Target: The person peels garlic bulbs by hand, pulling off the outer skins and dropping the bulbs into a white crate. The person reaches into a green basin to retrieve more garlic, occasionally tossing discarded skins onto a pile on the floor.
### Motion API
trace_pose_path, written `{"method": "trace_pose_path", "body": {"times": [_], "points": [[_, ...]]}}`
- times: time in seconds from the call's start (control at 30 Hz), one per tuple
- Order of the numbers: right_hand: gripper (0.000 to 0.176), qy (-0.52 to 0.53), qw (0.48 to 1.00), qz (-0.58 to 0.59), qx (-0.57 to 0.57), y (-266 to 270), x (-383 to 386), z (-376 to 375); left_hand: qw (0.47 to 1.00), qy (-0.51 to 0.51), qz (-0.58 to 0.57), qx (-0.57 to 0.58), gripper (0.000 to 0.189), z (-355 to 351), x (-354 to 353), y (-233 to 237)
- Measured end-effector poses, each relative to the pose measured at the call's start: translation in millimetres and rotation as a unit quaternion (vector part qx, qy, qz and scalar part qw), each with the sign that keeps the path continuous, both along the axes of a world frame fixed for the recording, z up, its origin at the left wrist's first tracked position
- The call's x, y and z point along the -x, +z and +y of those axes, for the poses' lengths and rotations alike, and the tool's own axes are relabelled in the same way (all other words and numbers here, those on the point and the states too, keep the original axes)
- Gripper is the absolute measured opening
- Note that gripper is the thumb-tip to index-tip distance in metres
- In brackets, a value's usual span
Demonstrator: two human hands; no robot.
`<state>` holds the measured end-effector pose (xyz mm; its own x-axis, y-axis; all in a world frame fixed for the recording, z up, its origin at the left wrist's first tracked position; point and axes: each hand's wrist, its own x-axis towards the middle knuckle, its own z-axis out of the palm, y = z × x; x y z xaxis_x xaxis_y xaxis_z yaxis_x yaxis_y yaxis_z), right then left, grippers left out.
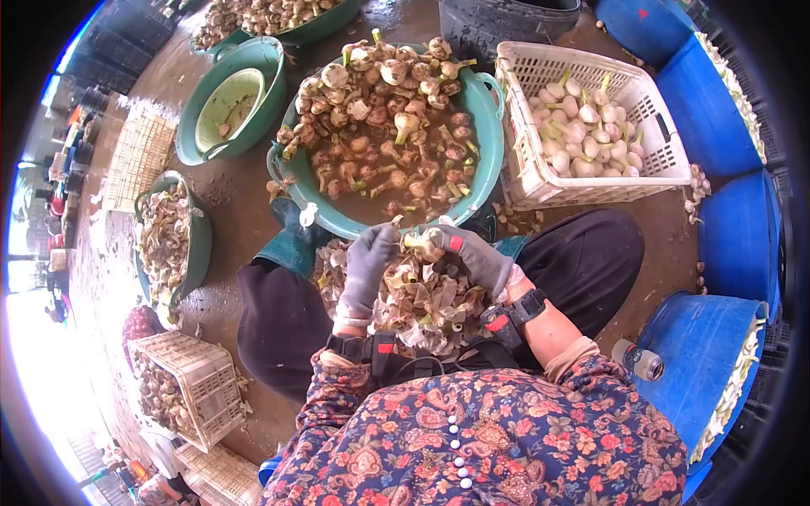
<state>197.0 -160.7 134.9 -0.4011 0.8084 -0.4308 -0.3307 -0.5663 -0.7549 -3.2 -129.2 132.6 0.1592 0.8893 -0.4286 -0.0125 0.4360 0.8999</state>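
My right hand (477, 255), in a grey glove, is closed on a garlic bulb (419, 245) just inside the near rim of my lap area. Close to its left, my left hand (369, 260), also gloved, has its fingers pinched together near the bulb; what they hold is too small to make out. Below both hands lies a heap of papery garlic peels (430, 308) between my legs. Just beyond them stands a green tub (492, 173) with unpeeled bulbs (392, 72) piled in brown water. Clean white bulbs (582, 126) fill part of a white crate (548, 190) at the right.
Blue barrels (696, 363) line the right side, with a can (639, 360) beside the nearest. A green basket of peels (198, 244) and a crate of bulbs (211, 379) stand at the left. Another green tub (190, 126) and a black bucket (506, 29) lie farther off.
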Motion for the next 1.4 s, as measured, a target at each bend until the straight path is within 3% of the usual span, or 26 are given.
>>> {"method": "trace_pose_path", "body": {"times": [0.03, 0.07, 0.13, 0.17, 0.23, 0.3, 0.33, 0.37, 0.4, 0.57, 0.6, 0.63, 0.67, 0.77, 0.8, 0.83, 0.9, 0.93, 0.97, 1.0, 1.03, 1.1, 1.17, 1.2, 1.3, 1.4], "points": [[0.027, 0.023, 0.998, 0.015, 0.055, 0.7, -3.0, 0.9, 0.995, -0.055, 0.083, -0.021, 0.046, -0.4, -1.5, 5.5], [0.027, 0.024, 0.998, 0.015, 0.055, -0.2, -3.2, 1.5, 0.948, -0.125, 0.190, -0.222, 0.060, -3.8, -0.5, -2.7], [0.021, 0.026, 0.992, 0.044, 0.118, -4.4, -3.0, 2.0, 0.954, -0.119, 0.172, -0.215, 0.063, -10.6, -11.6, -1.6], [0.021, 0.027, 0.992, 0.044, 0.118, -7.0, 0.6, -0.1, 0.960, -0.113, 0.153, -0.207, 0.066, -14.7, -18.8, 0.7], [0.023, -0.067, 0.981, 0.158, 0.092, -11.3, 13.9, -5.1, 0.963, -0.119, 0.169, -0.171, 0.070, -19.4, -24.6, 5.3], [0.027, -0.063, 0.980, 0.159, 0.098, -22.0, 15.7, -3.9, 0.969, -0.157, 0.160, -0.103, 0.071, -20.6, -28.8, 12.8], [0.031, -0.058, 0.997, -0.011, -0.041, -25.5, 17.6, -0.5, 0.984, -0.141, 0.093, -0.057, 0.071, -20.5, -27.4, 8.7], [0.035, -0.047, 0.966, -0.181, -0.177, -28.6, 18.3, 1.5, 0.984, -0.141, 0.093, -0.056, 0.071, -20.8, -25.0, 5.0], [0.038, -0.018, 0.951, -0.275, -0.139, -29.9, 13.9, 0.4, 0.983, -0.137, 0.103, -0.064, 0.070, -20.1, -22.0, 1.8], [0.032, -0.048, 0.962, -0.227, -0.142, -11.3, 14.4, 2.6, 0.975, -0.179, 0.079, -0.108, 0.066, -18.9, -17.2, 18.6], [0.031, -0.001, 0.964, -0.224, -0.145, -10.8, 9.4, 5.7, 0.975, -0.179, 0.079, -0.108, 0.066, -18.8, -15.2, 16.5], [0.030, 0.046, 0.963, -0.220, -0.147, -10.6, 5.0, 7.8, 0.977, -0.191, 0.042, -0.082, 0.061, -18.4, -12.7, 14.4], [0.028, 0.048, 0.980, -0.155, -0.116, -10.4, 2.5, 8.4, 0.978, -0.203, 0.005, -0.056, 0.056, -18.5, -10.0, 12.8], [0.028, 0.007, 0.991, -0.124, -0.051, 5.8, -8.8, 2.4, 0.988, -0.151, -0.026, -0.009, 0.046, -20.2, -2.8, 14.4], [0.036, -0.036, 0.996, -0.067, 0.048, -3.4, -5.1, 0.7, 0.989, -0.146, -0.021, -0.025, 0.046, -19.1, -4.6, 15.2], [0.036, -0.036, 0.996, -0.067, 0.048, -12.6, -1.7, -2.8, 0.989, -0.146, -0.022, -0.025, 0.046, -20.8, -7.7, 15.0], [0.043, 0.001, 0.983, 0.102, 0.154, -23.6, 5.2, -8.6, 0.989, -0.110, -0.084, -0.054, 0.043, -21.4, -17.2, 14.6], [0.045, -0.001, 0.977, 0.163, 0.135, -4.0, 12.5, -15.4, 0.991, -0.106, -0.060, -0.050, 0.042, -23.5, -20.8, 16.0], [0.045, -0.002, 0.977, 0.163, 0.135, 2.8, 15.7, -14.6, 0.991, -0.107, -0.060, -0.050, 0.042, -23.2, -21.6, 17.9], [0.044, -0.033, 0.976, 0.166, 0.136, 7.1, 18.4, -13.6, 0.973, -0.129, 0.063, -0.182, 0.044, -22.1, -21.9, 19.6], [0.042, -0.064, 0.974, 0.170, 0.136, 8.5, 19.7, -12.9, 0.922, -0.146, 0.185, -0.308, 0.047, -20.6, -21.4, 20.5], [0.044, -0.048, 0.979, 0.116, 0.160, -7.5, 11.7, -11.5, 0.923, -0.123, 0.185, -0.314, 0.052, -16.1, -12.1, 0.3], [0.047, 0.009, 0.990, -0.033, 0.137, 0.9, 7.3, -8.8, 0.878, -0.227, 0.280, -0.316, 0.054, -14.5, -9.6, 19.1], [0.050, -0.013, 0.984, -0.093, 0.152, 1.8, 11.8, -10.3, 0.840, -0.261, 0.315, -0.357, 0.045, -15.4, -9.7, 26.0], [0.049, 0.014, 0.984, -0.094, 0.151, 4.9, 9.3, -12.0, 0.883, -0.267, 0.218, -0.319, 0.033, -15.5, -6.8, 9.4], [0.049, 0.025, 0.979, -0.092, 0.180, 5.1, 8.1, -14.9, 0.888, -0.246, 0.205, -0.330, 0.025, -21.3, -7.9, 4.8]]}}
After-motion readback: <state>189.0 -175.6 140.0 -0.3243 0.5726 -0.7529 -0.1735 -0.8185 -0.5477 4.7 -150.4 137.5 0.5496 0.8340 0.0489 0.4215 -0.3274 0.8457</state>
